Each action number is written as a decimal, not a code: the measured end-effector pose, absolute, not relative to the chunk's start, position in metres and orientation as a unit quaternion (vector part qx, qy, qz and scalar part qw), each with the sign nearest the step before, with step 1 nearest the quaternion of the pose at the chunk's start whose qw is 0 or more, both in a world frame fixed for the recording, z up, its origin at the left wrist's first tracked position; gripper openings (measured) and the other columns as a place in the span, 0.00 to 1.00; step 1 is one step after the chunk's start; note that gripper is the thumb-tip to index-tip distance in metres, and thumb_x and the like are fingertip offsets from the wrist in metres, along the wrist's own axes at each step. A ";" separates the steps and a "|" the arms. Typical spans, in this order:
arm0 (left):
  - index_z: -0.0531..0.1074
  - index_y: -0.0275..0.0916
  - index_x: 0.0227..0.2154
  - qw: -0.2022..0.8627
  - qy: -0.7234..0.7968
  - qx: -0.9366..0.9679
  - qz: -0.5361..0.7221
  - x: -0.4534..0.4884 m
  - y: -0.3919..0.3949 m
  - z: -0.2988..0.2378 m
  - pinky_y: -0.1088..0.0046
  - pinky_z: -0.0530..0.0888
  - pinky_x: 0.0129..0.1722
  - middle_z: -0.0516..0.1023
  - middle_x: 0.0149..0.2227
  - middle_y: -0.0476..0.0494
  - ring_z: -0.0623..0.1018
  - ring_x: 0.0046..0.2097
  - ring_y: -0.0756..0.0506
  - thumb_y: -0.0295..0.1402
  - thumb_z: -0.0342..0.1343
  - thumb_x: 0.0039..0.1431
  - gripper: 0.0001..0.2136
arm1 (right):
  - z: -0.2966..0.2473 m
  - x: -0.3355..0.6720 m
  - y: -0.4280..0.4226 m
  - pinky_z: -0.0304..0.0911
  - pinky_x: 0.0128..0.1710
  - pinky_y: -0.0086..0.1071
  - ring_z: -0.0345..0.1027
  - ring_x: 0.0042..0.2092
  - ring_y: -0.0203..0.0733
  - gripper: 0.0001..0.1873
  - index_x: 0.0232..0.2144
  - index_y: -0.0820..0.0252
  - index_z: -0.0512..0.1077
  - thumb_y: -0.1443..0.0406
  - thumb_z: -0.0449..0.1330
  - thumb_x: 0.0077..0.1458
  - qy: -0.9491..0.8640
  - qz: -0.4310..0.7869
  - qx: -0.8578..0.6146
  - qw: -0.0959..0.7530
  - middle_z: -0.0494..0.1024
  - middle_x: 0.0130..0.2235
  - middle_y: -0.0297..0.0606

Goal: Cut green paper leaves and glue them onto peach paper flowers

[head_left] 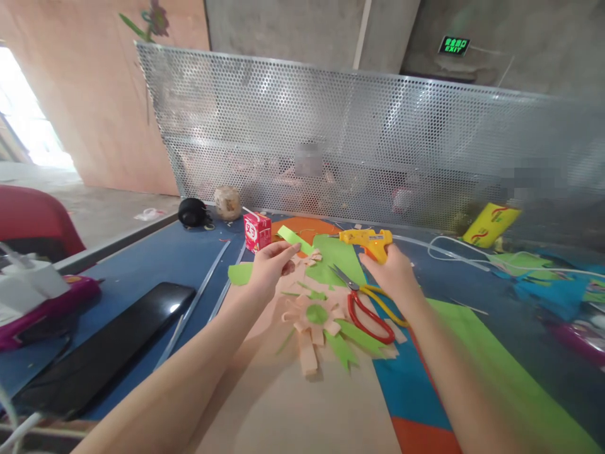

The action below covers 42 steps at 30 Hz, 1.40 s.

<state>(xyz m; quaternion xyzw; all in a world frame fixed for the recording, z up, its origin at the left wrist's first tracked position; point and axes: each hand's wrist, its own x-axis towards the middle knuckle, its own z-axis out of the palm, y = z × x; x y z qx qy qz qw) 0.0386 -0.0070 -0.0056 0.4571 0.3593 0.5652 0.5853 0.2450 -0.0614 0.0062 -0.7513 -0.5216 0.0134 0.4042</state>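
Observation:
My left hand (269, 268) pinches a green paper strip (293, 239) that sticks up and to the right over the table. My right hand (394, 274) is wrapped round the handle of a yellow hot glue gun (366, 238), whose nozzle points left toward the strip. Below and between my hands lies a peach paper flower (314, 321) with a green centre and green paper leaves. Red and yellow scissors (366, 309) lie just under my right hand.
A red drink carton (256, 231), a black round object (191, 212) and a brown ball (227, 202) stand at the back. A black tablet (108, 347) lies left. Coloured paper sheets cover the table (155, 265); a perforated metal screen (378, 145) closes the far edge.

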 end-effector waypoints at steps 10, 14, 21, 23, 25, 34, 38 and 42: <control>0.65 0.35 0.18 0.606 0.323 0.446 0.574 0.036 -0.005 -0.006 0.82 0.56 0.14 0.65 0.16 0.55 0.62 0.15 0.58 0.34 0.64 0.34 0.13 | -0.003 0.282 -0.058 0.60 0.35 0.39 0.67 0.42 0.54 0.25 0.40 0.64 0.70 0.53 0.48 0.47 -0.437 0.069 -0.885 0.144 0.73 0.41 0.50; 0.66 0.35 0.19 0.594 0.317 0.510 0.536 0.040 -0.009 -0.008 0.82 0.57 0.16 0.64 0.14 0.55 0.63 0.16 0.58 0.34 0.63 0.36 0.11 | -0.001 0.282 -0.059 0.59 0.36 0.41 0.64 0.44 0.58 0.25 0.40 0.71 0.69 0.55 0.48 0.48 -0.406 0.035 -0.905 0.119 0.70 0.43 0.58; 0.67 0.34 0.20 0.565 0.319 0.545 0.531 0.042 -0.008 -0.011 0.81 0.56 0.16 0.63 0.13 0.55 0.62 0.16 0.58 0.34 0.61 0.39 0.10 | 0.018 0.213 -0.089 0.53 0.22 0.29 0.64 0.24 0.39 0.17 0.23 0.57 0.67 0.50 0.52 0.45 -0.682 0.097 -0.717 0.108 0.72 0.23 0.35; 0.66 0.35 0.19 0.563 0.312 0.547 0.535 0.041 -0.007 -0.011 0.81 0.55 0.16 0.63 0.13 0.56 0.62 0.16 0.58 0.34 0.61 0.40 0.10 | 0.020 0.195 -0.100 0.48 0.18 0.28 0.62 0.21 0.38 0.16 0.18 0.57 0.64 0.50 0.56 0.40 -0.706 0.114 -0.695 0.067 0.69 0.20 0.33; 0.66 0.35 0.19 0.562 0.312 0.548 0.535 0.041 -0.006 -0.011 0.81 0.55 0.16 0.62 0.13 0.56 0.62 0.16 0.58 0.34 0.61 0.39 0.10 | 0.020 0.186 -0.106 0.46 0.18 0.28 0.61 0.22 0.37 0.15 0.16 0.57 0.62 0.53 0.60 0.36 -0.718 0.109 -0.685 0.058 0.68 0.19 0.32; 0.68 0.35 0.21 0.538 0.326 0.573 0.525 0.040 -0.005 -0.011 0.81 0.57 0.17 0.64 0.15 0.55 0.63 0.17 0.57 0.36 0.60 0.40 0.10 | 0.004 0.195 -0.098 0.49 0.22 0.26 0.62 0.26 0.35 0.11 0.21 0.58 0.61 0.62 0.60 0.36 -0.715 0.194 -0.661 0.122 0.69 0.24 0.30; 0.67 0.35 0.20 0.535 0.334 0.565 0.531 0.039 -0.003 -0.012 0.81 0.58 0.16 0.64 0.15 0.54 0.64 0.17 0.57 0.36 0.61 0.39 0.11 | 0.001 0.195 -0.099 0.50 0.23 0.27 0.63 0.27 0.36 0.10 0.25 0.57 0.61 0.61 0.57 0.39 -0.690 0.227 -0.671 0.151 0.69 0.25 0.31; 0.66 0.35 0.19 0.536 0.337 0.563 0.531 0.038 -0.003 -0.011 0.81 0.57 0.16 0.64 0.14 0.54 0.63 0.16 0.57 0.36 0.61 0.39 0.11 | 0.004 0.190 -0.103 0.47 0.22 0.27 0.62 0.26 0.38 0.17 0.25 0.57 0.59 0.56 0.61 0.35 -0.693 0.189 -0.686 0.112 0.67 0.23 0.32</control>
